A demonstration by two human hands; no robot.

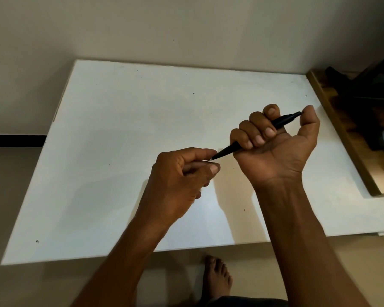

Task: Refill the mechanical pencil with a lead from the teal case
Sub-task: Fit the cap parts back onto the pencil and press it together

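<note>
My right hand (275,147) is fisted around a black mechanical pencil (227,150), palm up, with the thumb resting on the push-button end at the upper right. The pencil slants down to the left above the white table (120,129). Its metal tip meets the fingertips of my left hand (182,176), whose thumb and forefinger pinch together right at the tip. Whether a thin lead lies between those fingers is too small to tell. No teal case shows anywhere in view.
A wooden tray or shelf (341,138) with dark objects borders the table's right side. A wall stands behind the table. My bare foot (217,278) rests on the floor below the front edge.
</note>
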